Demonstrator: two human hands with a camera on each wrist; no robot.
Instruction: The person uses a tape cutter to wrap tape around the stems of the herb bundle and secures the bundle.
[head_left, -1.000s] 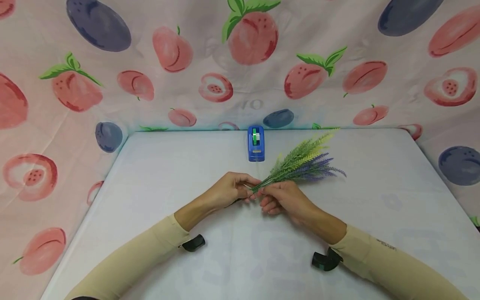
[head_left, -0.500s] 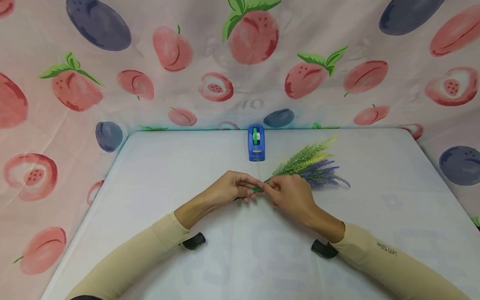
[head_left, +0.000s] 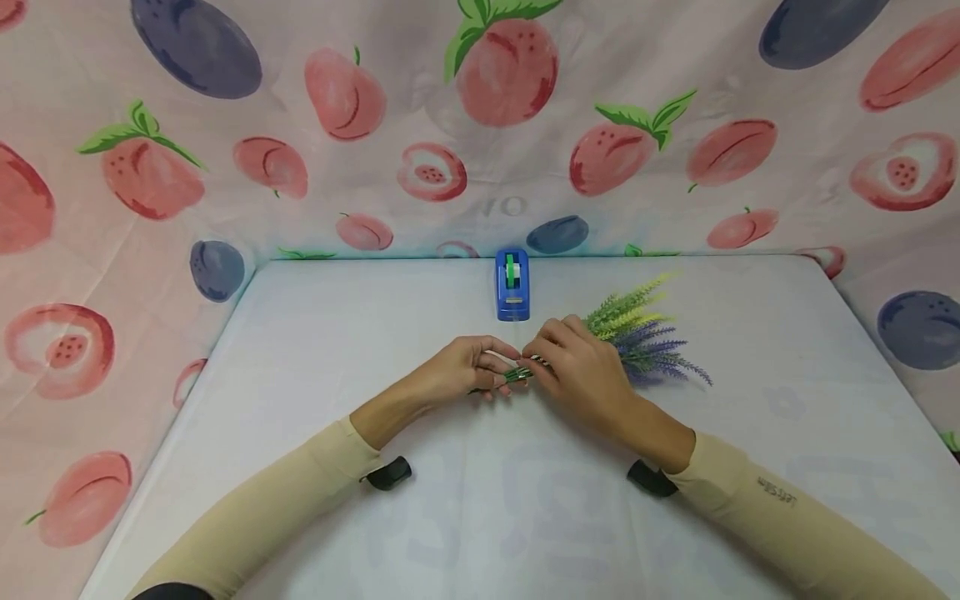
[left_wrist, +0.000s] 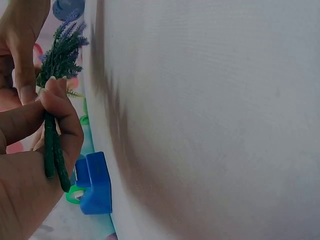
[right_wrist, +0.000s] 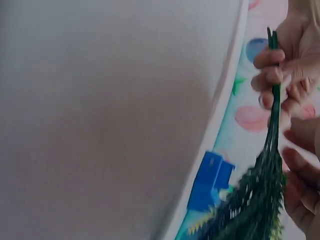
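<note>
A bunch of artificial lavender point(head_left: 660, 350), with purple and yellow-green sprigs, slants over the table in the head view. My left hand point(head_left: 467, 365) pinches its green stems near their lower ends, which stick out past the fingers in the left wrist view. Over the upper stems, my right hand point(head_left: 588, 371) covers part of the bunch, its fingers curled and thumb close to the forefinger. A faint glint at those fingertips looks like clear tape, though it is hard to make out. In the right wrist view the right fingers point(right_wrist: 300, 167) sit beside the stems point(right_wrist: 274, 120).
A blue tape dispenser point(head_left: 512, 287) with a green-cored roll stands at the table's back edge, beyond the hands. The white-covered table point(head_left: 337, 308) meets a fruit-patterned cloth point(head_left: 345, 183) behind it. Black wrist cameras point(head_left: 388, 473) hang below the sleeves.
My right hand has turned over from below the stems to on top of them, then shifted slightly right and away from me. The left hand keeps its hold; the flower heads have tipped slightly down.
</note>
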